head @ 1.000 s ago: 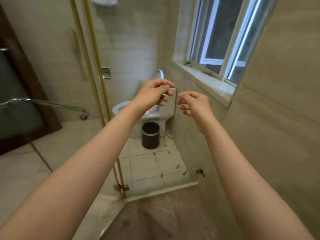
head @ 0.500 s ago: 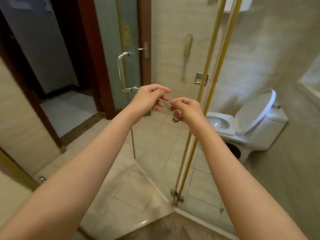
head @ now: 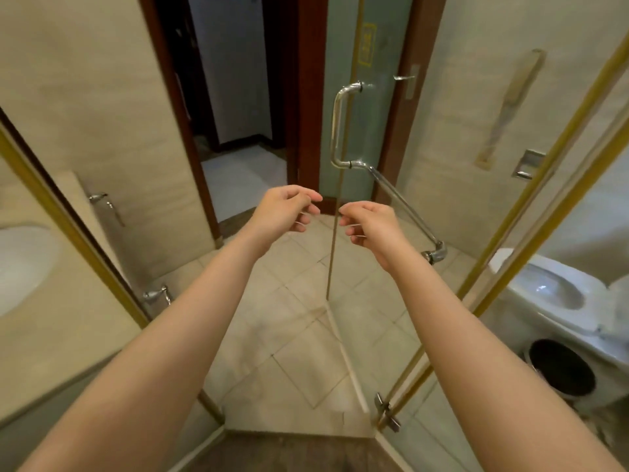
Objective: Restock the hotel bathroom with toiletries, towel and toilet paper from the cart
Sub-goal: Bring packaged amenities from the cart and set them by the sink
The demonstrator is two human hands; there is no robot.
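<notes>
Left hand [head: 286, 212] and right hand [head: 371, 226], each grip curled, visibly empty, before curved chrome handle [head: 335, 124].

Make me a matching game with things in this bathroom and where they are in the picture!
Things:
1. white ceramic toilet
2. round black waste bin
3. curved chrome door handle
4. white oval sink

Places:
a. far left edge
b. upper middle
c. bottom right, on the floor
d. right side, above the bin

Pairs: 1-d, 2-c, 3-b, 4-a.
</notes>
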